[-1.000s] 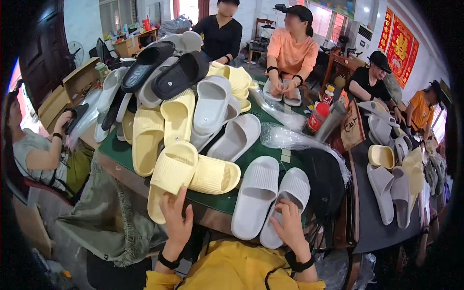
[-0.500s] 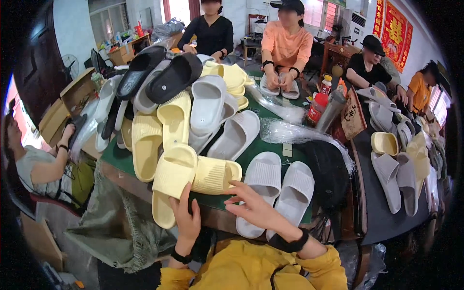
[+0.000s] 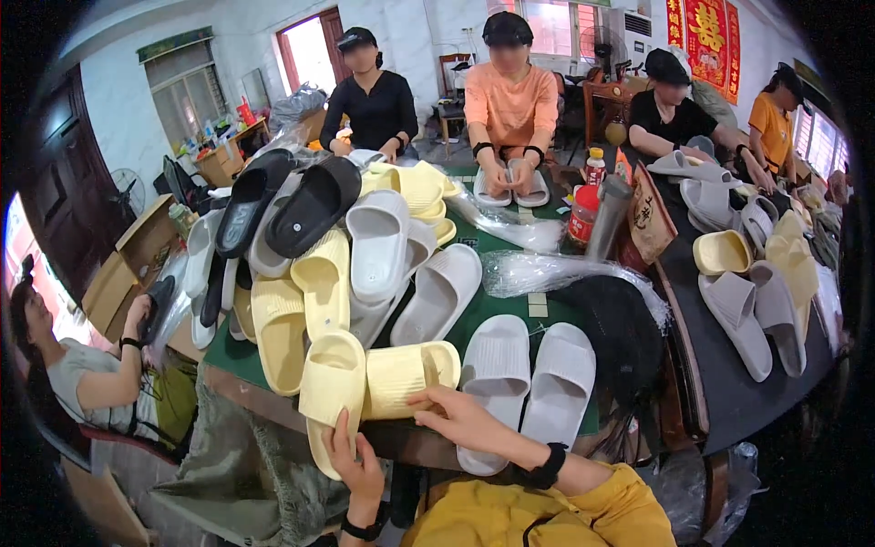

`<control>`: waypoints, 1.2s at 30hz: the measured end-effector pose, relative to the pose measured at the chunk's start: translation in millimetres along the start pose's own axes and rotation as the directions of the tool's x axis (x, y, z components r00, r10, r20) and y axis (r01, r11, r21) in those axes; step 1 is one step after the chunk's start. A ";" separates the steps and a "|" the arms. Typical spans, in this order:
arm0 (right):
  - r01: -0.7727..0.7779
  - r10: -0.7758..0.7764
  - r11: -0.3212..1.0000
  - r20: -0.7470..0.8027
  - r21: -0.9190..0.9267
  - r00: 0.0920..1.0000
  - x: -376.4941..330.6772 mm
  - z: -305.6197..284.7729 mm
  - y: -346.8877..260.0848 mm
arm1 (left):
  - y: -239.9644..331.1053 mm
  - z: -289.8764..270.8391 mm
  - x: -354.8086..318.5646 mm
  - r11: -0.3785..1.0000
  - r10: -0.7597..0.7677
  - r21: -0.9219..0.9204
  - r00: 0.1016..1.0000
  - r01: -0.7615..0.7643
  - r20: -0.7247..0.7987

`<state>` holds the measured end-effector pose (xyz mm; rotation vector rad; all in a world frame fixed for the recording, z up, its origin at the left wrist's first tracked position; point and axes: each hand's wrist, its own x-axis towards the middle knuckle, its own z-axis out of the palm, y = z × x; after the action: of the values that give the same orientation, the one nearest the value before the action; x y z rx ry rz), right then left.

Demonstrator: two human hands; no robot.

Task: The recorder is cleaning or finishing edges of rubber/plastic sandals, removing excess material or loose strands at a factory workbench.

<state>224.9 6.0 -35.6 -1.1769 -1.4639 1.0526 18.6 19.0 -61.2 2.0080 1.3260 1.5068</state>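
While the pale yellow slide sandal [image 3: 330, 401] hangs half over the near edge of the green table [image 3: 510, 273], its mate [image 3: 410, 372] lies crosswise just beside it, touching. Pairing them neatly probably calls for turning the crosswise one to match, soles level. The left hand [image 3: 357, 465] cups the first sandal's heel from below, fingers curled on it. The right hand [image 3: 456, 417] reaches across the body, fingers narrow, pinching the mate's heel end; a grey pair [image 3: 529, 383] lies just beside.
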 end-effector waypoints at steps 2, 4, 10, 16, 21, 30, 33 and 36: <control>0.046 -0.047 0.995 -0.009 -0.091 0.999 -8.0 -7.4 -8.1 | 6.3 -5.3 2.2 1.000 -0.001 -0.032 1.000 0.000 -0.030; -0.094 0.089 0.984 -0.034 -0.153 0.995 -19.1 -16.1 -15.4 | 6.6 -14.0 4.8 0.996 0.091 0.017 0.995 -0.091 -0.028; -0.040 0.019 0.990 -0.156 -0.134 0.988 -53.0 -39.7 -31.0 | 27.7 -18.3 17.4 0.987 0.153 0.022 0.978 -0.158 0.138; -0.133 0.113 0.989 -0.243 -0.066 0.963 -71.9 -50.5 -31.2 | 35.7 2.0 11.9 0.976 0.216 -0.033 0.940 -0.215 0.264; -0.121 0.102 0.990 -0.219 -0.076 0.970 -74.7 -54.4 -16.0 | 34.6 10.0 8.9 0.975 0.220 -0.098 0.890 -0.197 0.399; -0.072 0.048 0.993 -0.239 -0.095 0.970 -86.3 -49.0 -18.9 | 28.7 8.7 11.2 0.943 0.238 0.073 0.811 -0.325 0.535; -0.021 0.010 0.999 -0.253 -0.041 0.967 -92.5 -44.3 -14.1 | 18.9 2.4 10.0 0.950 0.218 0.081 0.830 -0.300 0.513; 0.009 -0.049 0.986 -0.240 -0.165 0.970 -98.0 -45.2 -19.9 | 14.0 -7.5 13.7 0.985 0.123 0.054 0.880 -0.166 0.459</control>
<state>274.5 -91.0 -23.2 -1.3451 -1.3870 0.7490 19.3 20.6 -40.3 2.3728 1.0835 0.9451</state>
